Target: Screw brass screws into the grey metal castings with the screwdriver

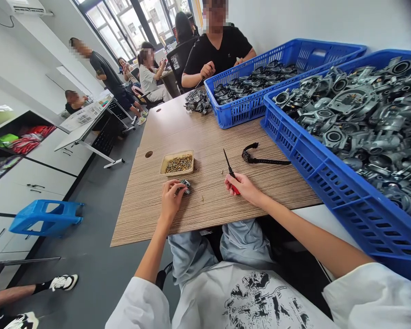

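Observation:
My left hand [171, 198] rests on the wooden table [178, 132] with its fingers closed round a small grey metal part [185, 185]. My right hand [244, 187] grips the red handle of a screwdriver [230, 171], whose dark shaft points up and away from me. A loose brass screw [202, 198] lies on the table between my hands. Just beyond my left hand stands a shallow beige tray [177, 163] holding several small screws. A black wristwatch [256, 157] lies on the table past my right hand.
Two blue plastic crates [329, 183] [239, 107] full of grey metal castings stand at the right. A person in black sits at the far end beside a pile of parts [197, 100]. Other people sit farther back. A blue stool [44, 217] stands on the floor at left.

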`<state>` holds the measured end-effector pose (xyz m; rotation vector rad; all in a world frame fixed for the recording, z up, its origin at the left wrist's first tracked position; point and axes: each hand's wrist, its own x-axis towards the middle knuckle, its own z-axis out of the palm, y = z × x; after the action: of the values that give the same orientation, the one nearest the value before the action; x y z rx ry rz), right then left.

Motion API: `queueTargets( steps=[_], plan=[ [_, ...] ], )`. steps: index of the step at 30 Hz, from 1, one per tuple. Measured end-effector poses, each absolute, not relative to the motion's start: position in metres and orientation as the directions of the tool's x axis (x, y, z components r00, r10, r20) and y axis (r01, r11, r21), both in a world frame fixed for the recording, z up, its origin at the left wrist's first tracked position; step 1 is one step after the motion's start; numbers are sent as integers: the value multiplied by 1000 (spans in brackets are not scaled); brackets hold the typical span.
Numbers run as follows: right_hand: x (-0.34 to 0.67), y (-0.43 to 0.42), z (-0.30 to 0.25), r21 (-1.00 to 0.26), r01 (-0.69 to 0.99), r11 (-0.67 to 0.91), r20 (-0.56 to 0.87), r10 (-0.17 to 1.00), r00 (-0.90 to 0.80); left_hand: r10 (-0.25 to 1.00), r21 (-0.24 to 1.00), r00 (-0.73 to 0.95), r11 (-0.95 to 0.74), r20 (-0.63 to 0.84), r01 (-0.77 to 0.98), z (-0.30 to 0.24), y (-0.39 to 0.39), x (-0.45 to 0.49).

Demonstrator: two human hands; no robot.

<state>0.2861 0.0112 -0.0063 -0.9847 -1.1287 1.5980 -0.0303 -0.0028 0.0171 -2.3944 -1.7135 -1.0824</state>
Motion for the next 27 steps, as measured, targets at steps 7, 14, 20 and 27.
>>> queueTargets(
  steps=[7, 14, 20, 27],
  plan=[
    [286, 11, -6, -962, -226, -156, -93, 959, -268, 855, 499, 47, -345, 516, 795, 11, -2, -30],
    [287, 6, 1, -941, -295, -168, -82, 956, -283, 924, 675, -131, -160, 359, 721, -9, 9, -39],
    [284, 5, -1, -986, -142, -88, -41, 950, -308, 949, 633, -196, -4, 246, 774, -12, 14, -30],
    [288, 5, 9, -995, -74, -61, -22, 895, -445, 915, 642, -242, -23, 322, 767, -12, 5, -5]
  ],
)
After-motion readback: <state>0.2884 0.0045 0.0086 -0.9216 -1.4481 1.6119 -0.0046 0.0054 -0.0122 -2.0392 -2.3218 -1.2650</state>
